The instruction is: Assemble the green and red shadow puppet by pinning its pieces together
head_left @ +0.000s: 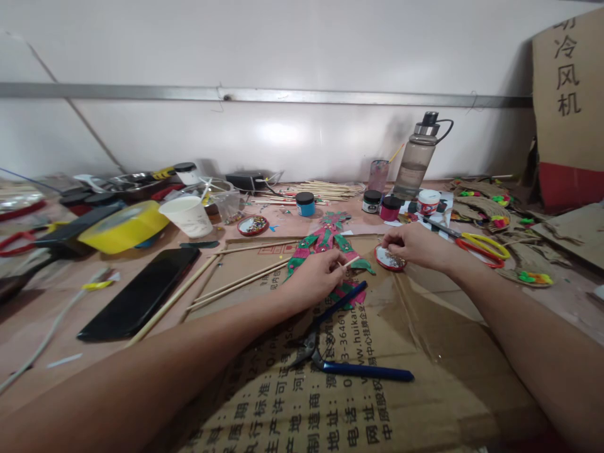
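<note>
My left hand (317, 275) is closed around a thin wooden stick (352, 261), whose pale tip pokes out past the fingers. Under and beside that hand lies a pink and green painted cutout (325, 238) with small shiny dots on it. My right hand (415, 245) has its fingertips pinched together at a red-rimmed lid (389, 262) of small shiny pieces; anything between them is too small to make out. Blue-handled pliers (363, 370) lie spread on the cardboard sheet (425, 396), nearer to me than the cutout.
Left are a black phone (141, 294), yellow tape roll (125, 226), white cup (186, 216) and long sticks (245, 282). Behind stand a blue paint jar (305, 204), a second lid of shiny bits (253, 225) and a water bottle (415, 160). Scissors (481, 246) lie right, beside decorated cardboard pieces (526, 267).
</note>
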Motion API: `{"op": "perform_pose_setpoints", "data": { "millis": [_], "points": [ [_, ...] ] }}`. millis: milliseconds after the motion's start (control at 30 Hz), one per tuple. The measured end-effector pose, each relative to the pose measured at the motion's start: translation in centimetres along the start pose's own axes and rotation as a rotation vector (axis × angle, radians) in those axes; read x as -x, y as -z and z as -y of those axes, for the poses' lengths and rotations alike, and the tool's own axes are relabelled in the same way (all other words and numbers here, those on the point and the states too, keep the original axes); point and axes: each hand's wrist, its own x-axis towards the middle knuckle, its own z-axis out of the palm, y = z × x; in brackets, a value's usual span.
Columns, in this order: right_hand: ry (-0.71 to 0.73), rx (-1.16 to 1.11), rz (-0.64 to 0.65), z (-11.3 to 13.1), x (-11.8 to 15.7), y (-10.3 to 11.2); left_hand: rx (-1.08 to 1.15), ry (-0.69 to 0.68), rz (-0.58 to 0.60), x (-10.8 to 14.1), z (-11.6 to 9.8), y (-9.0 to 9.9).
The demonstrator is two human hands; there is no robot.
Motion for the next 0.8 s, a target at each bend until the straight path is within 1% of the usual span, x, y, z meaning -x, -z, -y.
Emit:
{"op": "perform_pose_setpoints", "data": {
  "millis": [233, 400, 600, 800],
  "points": [
    [-0.003, 0.012, -0.021, -0.18, -0.08, -0.12, -0.001, -0.001, -0.001, -0.06, 0.08, 0.01],
    [0.028, -0.017, -0.059, -0.05, 0.13, -0.01, -0.009, 0.001, 0.001, 0.06, -0.14, 0.10],
    [-0.014, 0.028, -0.039, 0.39, 0.18, 0.23, -0.019, -0.012, -0.009, 0.07, -0.09, 0.10],
    [-0.021, 0.067, -0.024, 0.60, -0.04, 0.18, -0.028, -0.025, -0.021, -0.03, 0.14, 0.03]
  ]
}}
